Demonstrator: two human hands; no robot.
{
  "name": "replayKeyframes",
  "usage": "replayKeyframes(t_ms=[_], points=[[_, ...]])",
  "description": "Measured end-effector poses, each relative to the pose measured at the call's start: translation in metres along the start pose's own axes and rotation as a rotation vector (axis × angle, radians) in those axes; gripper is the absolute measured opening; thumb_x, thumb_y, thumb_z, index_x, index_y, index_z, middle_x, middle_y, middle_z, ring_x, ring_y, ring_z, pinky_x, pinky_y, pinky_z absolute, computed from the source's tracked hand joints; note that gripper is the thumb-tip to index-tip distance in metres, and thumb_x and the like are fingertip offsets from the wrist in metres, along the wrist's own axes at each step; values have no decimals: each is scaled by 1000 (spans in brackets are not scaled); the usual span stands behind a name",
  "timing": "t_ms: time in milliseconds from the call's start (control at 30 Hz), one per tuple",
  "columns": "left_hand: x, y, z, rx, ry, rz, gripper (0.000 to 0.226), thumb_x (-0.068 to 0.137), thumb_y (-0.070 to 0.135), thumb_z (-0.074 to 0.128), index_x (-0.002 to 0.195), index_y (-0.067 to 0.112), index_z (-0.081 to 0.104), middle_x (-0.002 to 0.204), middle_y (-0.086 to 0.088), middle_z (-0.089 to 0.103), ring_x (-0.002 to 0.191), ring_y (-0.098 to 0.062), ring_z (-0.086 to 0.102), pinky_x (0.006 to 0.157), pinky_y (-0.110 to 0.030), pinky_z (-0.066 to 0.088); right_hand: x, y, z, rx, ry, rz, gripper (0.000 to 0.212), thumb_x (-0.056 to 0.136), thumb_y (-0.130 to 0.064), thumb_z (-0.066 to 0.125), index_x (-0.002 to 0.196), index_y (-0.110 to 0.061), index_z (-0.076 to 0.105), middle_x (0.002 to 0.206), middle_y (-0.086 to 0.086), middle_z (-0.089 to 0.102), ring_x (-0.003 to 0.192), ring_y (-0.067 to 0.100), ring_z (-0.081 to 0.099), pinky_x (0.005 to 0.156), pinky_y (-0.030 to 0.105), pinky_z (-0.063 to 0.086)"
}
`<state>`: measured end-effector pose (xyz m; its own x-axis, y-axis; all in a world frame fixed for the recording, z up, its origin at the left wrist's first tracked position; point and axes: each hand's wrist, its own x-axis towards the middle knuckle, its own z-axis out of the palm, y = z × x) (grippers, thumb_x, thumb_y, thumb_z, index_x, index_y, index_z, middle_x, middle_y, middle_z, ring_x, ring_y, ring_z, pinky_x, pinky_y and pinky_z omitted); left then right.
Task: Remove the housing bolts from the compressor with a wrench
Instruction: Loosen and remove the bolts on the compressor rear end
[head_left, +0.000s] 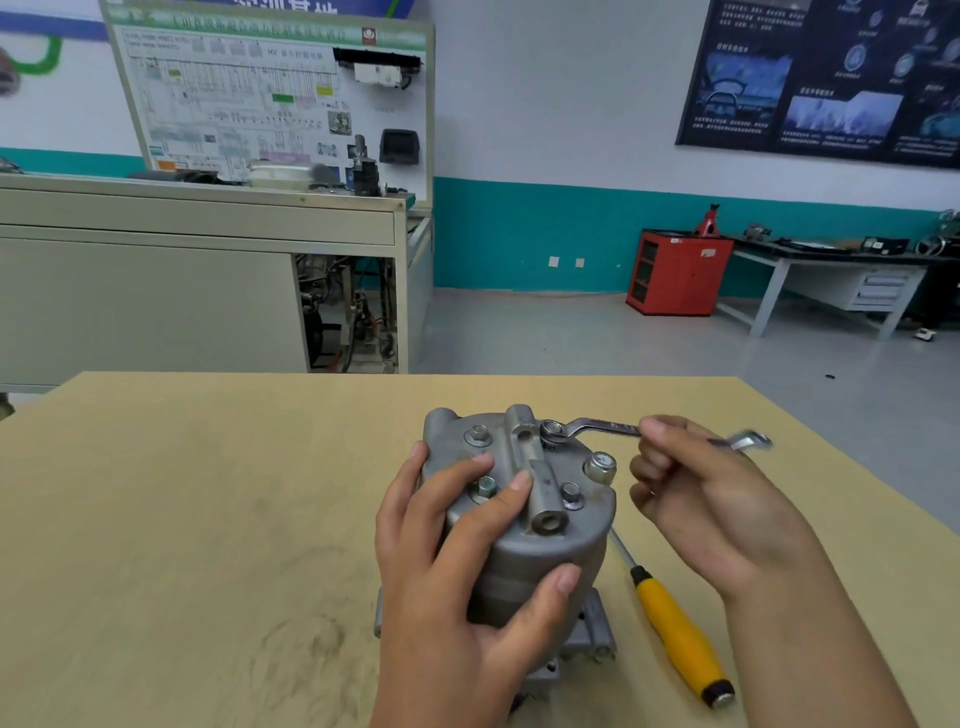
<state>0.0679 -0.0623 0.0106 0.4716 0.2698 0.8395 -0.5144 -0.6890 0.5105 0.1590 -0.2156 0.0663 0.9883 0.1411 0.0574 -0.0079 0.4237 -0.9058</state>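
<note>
A yellow-handled screwdriver (675, 634) lies on the bench (208, 519), just below the right fingers. The left hand (457, 561) grips the compressor (561, 540), which stands upright on the bench, its fingers (498, 514) spread over the top and side. Beyond, the right hand (711, 514) pinches the wrench (597, 427) by its handle. The ring end sits on a bolt (551, 431) left of those fingers. The wrench's outer end is blurred, perhaps forked.

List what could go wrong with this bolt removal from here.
1. The right hand only pinches the wrench partway along its shaft, so the ring end may slip off the bolt under force.
2. The compressor stands on end, steadied only by the left hand; a hard pull could twist or tip it.
</note>
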Motion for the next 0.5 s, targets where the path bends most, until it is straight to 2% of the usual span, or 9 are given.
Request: replayKeyframes(t_ms=[67,167,267,400,500], points=[[0,0,0,15,-1,10,44,73,51,63,115,39,55,130,19,47,140,-23,29,114,-26,23,16,5,5,-18,58,6,8,79,-11,62,73,-14,59,53,-6,47,53,8,41,59,23,29],[2,0,0,33,5,36,43,76,55,60,115,37,55,128,15,47,137,-26,31,113,-26,23,39,11,22,-128,70,4,14,89,-15,60,76,-11,64,53,-8,48,52,7,39,53,19,30],[3,-2,0,41,31,54,42,83,62,52,114,34,56,126,11,49,136,-28,34,113,-28,25,55,12,39,-298,-52,44,24,91,-23,60,76,-9,74,55,-8,42,53,9,33,56,22,27],[2,-3,-3,48,68,64,43,84,65,50,113,33,57,125,9,50,134,-32,36,113,-31,27,66,3,58,-557,-210,17,25,91,-25,60,75,-12,75,51,-11,37,50,8,30,54,23,26],[1,-6,-6,61,83,85,44,84,63,51,113,31,57,123,7,53,133,-33,38,113,-36,28,68,1,70,-510,-286,24,26,92,-19,57,72,-11,71,46,-11,37,45,6,29,51,20,27]])
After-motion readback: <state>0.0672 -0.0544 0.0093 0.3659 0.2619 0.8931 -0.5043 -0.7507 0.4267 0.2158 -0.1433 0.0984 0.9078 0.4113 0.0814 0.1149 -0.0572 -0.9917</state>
